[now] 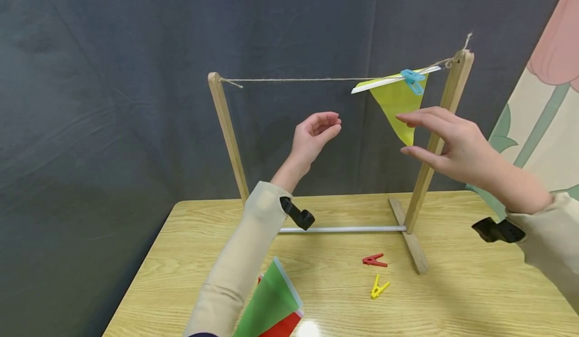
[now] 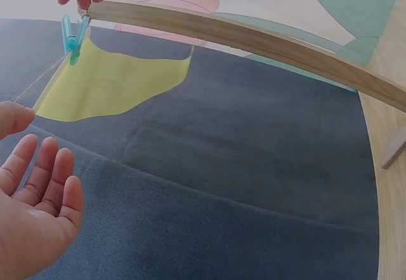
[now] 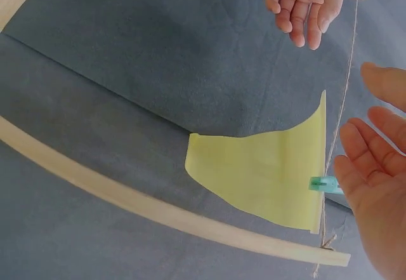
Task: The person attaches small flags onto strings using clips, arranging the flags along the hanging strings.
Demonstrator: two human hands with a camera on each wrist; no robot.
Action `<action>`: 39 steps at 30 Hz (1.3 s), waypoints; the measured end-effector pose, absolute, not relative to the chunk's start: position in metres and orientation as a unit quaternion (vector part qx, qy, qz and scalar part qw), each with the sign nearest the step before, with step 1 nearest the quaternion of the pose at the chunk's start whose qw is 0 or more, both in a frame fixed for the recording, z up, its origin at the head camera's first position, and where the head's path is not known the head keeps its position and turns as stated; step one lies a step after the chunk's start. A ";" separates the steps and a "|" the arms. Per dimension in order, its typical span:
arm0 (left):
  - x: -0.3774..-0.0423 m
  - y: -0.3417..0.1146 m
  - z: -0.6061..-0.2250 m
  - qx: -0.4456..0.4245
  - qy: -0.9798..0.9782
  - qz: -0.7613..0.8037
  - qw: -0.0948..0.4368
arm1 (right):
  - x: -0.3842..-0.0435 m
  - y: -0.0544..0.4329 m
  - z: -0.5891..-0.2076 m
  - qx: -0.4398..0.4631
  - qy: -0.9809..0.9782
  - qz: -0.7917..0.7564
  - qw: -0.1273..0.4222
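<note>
A yellow pennant (image 1: 398,103) with a white top edge hangs tilted from a string (image 1: 312,79), held by a blue clothespin (image 1: 412,80) right of the pennant's middle. My left hand (image 1: 312,138) hovers below the string, left of the pennant, its fingers loosely bent and holding nothing. Nearer the pennant, my right hand (image 1: 457,143) has thumb and fingers spread apart with nothing between them; the right wrist view shows the palm beside the clothespin (image 3: 325,184). Lower down on the table lie a red clothespin (image 1: 374,260) and a yellow clothespin (image 1: 379,287).
The string is tied between a left wooden post (image 1: 228,136) and a right wooden post (image 1: 425,176). A white bar (image 1: 344,229) runs low between them. Green (image 1: 271,297) and red (image 1: 282,325) pennants lie at the table's front, partly behind my left sleeve.
</note>
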State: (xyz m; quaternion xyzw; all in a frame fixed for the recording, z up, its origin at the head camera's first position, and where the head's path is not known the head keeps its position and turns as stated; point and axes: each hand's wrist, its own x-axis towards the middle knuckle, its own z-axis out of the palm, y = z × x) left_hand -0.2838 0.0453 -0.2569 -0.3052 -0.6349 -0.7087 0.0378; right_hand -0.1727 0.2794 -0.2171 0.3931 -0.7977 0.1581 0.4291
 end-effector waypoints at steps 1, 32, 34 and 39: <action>-0.283 0.044 -0.258 -0.308 -0.638 -0.705 0.037 | -0.172 0.279 -0.218 0.394 -0.798 0.159 0.427; -0.274 0.018 -0.284 -0.314 -0.664 -0.678 0.028 | -0.170 0.270 -0.262 0.382 -0.813 0.221 0.380; -0.274 0.017 -0.285 -0.311 -0.666 -0.677 0.026 | -0.170 0.270 -0.264 0.382 -0.815 0.217 0.377; -0.272 0.012 -0.289 -0.308 -0.670 -0.675 0.023 | -0.171 0.271 -0.270 0.381 -0.816 0.221 0.375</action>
